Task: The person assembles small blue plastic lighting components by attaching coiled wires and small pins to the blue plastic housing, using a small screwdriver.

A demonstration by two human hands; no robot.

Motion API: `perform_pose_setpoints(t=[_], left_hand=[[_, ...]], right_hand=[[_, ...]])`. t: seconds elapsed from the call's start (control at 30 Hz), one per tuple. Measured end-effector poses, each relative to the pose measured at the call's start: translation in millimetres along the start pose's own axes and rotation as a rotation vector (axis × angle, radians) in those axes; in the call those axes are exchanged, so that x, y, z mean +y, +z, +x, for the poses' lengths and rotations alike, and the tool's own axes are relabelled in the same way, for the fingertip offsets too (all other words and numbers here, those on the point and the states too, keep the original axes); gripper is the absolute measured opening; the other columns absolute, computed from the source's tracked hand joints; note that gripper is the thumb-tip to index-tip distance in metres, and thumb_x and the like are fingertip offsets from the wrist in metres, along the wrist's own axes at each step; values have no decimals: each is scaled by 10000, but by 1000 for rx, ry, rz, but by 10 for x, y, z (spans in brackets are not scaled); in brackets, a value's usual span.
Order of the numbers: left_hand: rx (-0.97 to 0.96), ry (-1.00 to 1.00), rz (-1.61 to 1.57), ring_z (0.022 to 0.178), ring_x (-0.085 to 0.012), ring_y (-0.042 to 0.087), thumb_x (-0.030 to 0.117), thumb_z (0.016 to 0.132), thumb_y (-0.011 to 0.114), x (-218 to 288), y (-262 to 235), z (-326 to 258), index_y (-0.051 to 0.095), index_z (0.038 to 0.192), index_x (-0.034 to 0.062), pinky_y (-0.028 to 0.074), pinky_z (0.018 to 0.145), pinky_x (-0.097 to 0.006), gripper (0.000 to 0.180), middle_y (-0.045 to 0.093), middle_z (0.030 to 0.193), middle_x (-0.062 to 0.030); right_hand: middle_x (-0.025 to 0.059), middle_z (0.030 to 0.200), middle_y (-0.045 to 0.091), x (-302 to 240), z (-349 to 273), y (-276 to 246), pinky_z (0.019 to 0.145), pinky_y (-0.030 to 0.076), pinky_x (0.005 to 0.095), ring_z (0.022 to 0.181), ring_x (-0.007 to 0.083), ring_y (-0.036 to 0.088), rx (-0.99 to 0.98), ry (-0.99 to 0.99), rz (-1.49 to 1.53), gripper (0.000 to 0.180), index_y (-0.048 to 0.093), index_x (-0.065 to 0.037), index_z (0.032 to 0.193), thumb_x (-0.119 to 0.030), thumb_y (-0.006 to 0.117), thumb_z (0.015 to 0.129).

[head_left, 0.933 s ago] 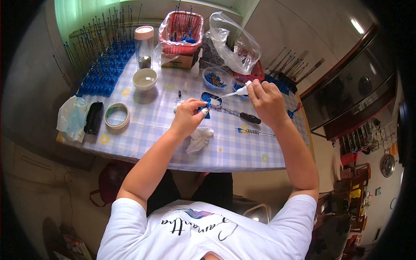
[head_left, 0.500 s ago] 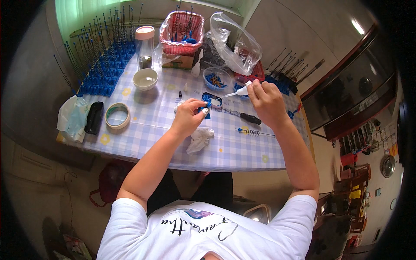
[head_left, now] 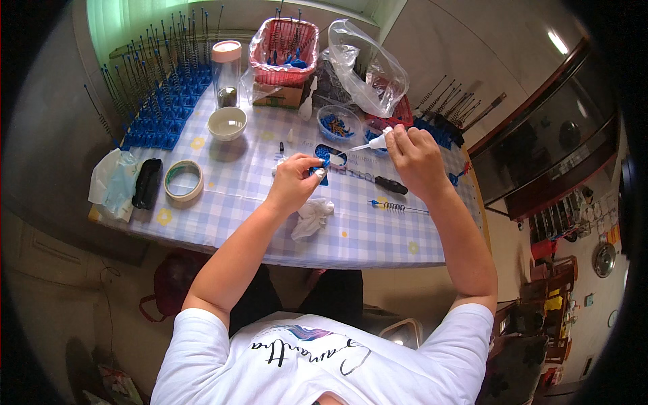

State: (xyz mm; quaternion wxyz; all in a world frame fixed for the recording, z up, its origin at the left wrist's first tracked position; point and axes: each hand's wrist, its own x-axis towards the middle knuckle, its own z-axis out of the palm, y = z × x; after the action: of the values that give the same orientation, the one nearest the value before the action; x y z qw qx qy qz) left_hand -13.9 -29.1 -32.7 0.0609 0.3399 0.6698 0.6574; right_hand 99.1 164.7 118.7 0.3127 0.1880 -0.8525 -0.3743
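Note:
My left hand [head_left: 295, 178] is closed in a pinch on a small blue piece [head_left: 326, 163], with white wrapping on a fingertip. My right hand [head_left: 414, 156] grips a white squeeze bottle [head_left: 378, 142], tilted so its thin clear nozzle points left toward the blue piece. Below them sits a dark blue tray [head_left: 320, 148] of small blue parts. A tool with a black handle [head_left: 391, 185] lies just right of the piece. Nearer me are a crumpled white tissue [head_left: 313, 219] and a coiled wire with a blue end [head_left: 398, 206].
Many blue bases with upright coiled wires [head_left: 158, 118] crowd the back left. A white bowl [head_left: 227, 132], a lidded clear bottle [head_left: 226, 74], a tape roll [head_left: 169, 182] and a black case [head_left: 146, 183] stand nearby. Behind are a red basket [head_left: 283, 75] and a tub of small parts [head_left: 339, 134].

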Motion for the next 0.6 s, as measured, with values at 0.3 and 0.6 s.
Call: perform_pose_setpoints(t=[0.3,0.6], left_hand=[[-9,-6,13,709,-90,636,32,836,657,17,-9,3,666,962,-74,513,605,-199,164,608,959,-76],[-2,10,-6,703,-86,632,36,840,656,-11,-5,6,665,963,-76,514,596,-197,167,604,958,-73]], right_hand=[[112,930,652,3,8,6,696,478,297,816,185,588,0,3,4,263,692,-1,946,-84,692,696],[124,945,656,8,9,4,708,478,295,822,193,593,-2,-1,3,274,691,3,955,-90,684,697]])
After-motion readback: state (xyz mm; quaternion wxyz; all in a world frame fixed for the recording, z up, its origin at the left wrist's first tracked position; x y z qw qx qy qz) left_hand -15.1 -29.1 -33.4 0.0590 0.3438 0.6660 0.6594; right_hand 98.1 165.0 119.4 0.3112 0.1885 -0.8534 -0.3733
